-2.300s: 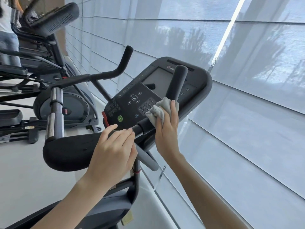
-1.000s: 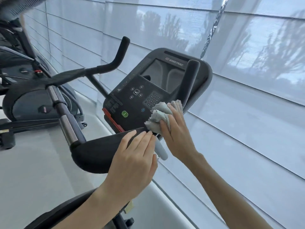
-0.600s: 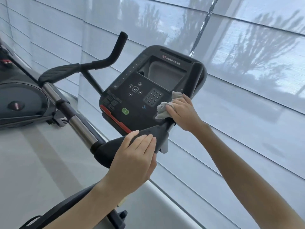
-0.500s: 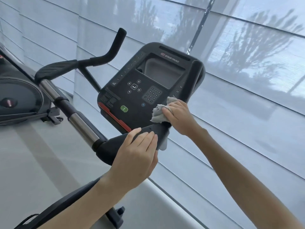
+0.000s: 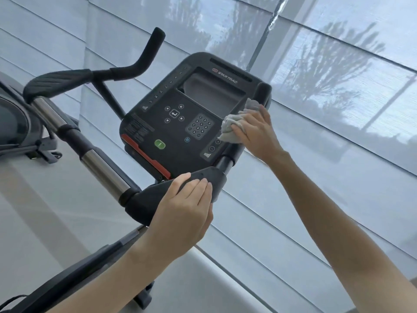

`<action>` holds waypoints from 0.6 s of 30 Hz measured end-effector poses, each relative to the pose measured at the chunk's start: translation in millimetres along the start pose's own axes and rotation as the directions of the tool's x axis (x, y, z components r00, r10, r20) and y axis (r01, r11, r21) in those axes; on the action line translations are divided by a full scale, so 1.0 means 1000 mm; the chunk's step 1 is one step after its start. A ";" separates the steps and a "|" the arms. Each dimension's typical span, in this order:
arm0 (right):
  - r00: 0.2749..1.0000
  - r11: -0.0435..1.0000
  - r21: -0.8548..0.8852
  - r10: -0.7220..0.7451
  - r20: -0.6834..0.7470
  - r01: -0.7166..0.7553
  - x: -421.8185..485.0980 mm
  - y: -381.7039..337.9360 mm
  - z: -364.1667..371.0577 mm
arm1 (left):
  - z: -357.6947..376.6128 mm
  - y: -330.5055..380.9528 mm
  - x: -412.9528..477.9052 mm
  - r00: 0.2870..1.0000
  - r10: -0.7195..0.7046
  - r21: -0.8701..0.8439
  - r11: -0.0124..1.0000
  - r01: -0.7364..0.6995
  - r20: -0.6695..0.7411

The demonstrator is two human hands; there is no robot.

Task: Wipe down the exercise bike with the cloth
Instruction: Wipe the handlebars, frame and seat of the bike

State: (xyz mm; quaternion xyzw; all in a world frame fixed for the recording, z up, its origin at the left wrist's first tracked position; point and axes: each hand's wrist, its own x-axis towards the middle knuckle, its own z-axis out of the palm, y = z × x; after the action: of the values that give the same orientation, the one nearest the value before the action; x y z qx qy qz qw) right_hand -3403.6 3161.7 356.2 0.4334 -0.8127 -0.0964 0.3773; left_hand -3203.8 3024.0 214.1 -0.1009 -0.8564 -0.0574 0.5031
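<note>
The left hand [image 5: 182,213] and right hand [image 5: 257,132] are bare, on slim, bare forearms.

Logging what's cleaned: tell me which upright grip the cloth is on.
The right grip, by the console's right edge: the right hand holds the cloth against it. The left grip stands bare, untouched.

Console [image 5: 180,123]: matt black plastic with a smooth face. Cloth [image 5: 233,127]: soft, nubbly grey-white fabric. Crossbar [image 5: 101,170]: polished, glossy metal. Handlebar pad [image 5: 54,83]: matt black with a ribbed texture. Window blind [image 5: 338,154]: translucent woven fabric.
</note>
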 end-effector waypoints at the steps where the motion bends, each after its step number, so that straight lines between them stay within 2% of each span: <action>1: 0.998 0.998 -0.056 -0.023 0.057 0.027 -0.003 0.002 0.010 | 0.001 0.000 0.000 1.000 -0.006 -0.005 1.000 0.005 -0.001; 3: 1.000 1.000 0.002 -0.017 -0.017 0.017 -0.011 -0.006 0.023 | 0.003 0.001 -0.002 1.000 -0.009 -0.015 1.000 0.009 0.002; 5: 0.992 0.975 0.216 0.070 -0.109 -0.045 -0.013 -0.017 0.025 | 0.003 0.001 -0.001 1.000 -0.008 -0.005 1.000 0.008 0.002; 7: 0.985 0.913 0.392 0.152 -0.078 -0.110 -0.016 -0.030 0.021 | 0.002 0.000 0.000 1.000 -0.014 -0.003 1.000 0.014 0.001; 9: 0.981 0.867 0.476 0.188 -0.038 -0.148 -0.021 -0.041 0.019 | 0.002 0.000 0.000 1.000 -0.019 -0.011 1.000 0.019 0.005; 13: 0.991 0.807 0.576 0.126 0.046 -0.129 -0.031 -0.062 0.007 | 0.000 -0.001 0.000 1.000 -0.013 -0.022 1.000 0.014 0.027; 15: 0.994 0.813 0.575 0.105 0.013 -0.093 -0.025 -0.056 -0.004 | -0.002 -0.002 0.001 0.999 -0.007 -0.028 1.000 0.008 0.040; 18: 0.962 0.949 0.311 0.028 -0.272 0.060 0.000 -0.017 -0.018 | -0.002 -0.004 0.000 0.999 -0.007 -0.046 0.999 0.009 0.047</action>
State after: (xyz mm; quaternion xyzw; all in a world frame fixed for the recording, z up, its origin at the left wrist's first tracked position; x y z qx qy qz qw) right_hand -3379.8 3154.7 360.4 0.5038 -0.7544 0.0925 0.4105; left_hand -3203.5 3020.1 215.2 -0.1104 -0.8669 -0.0767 0.4800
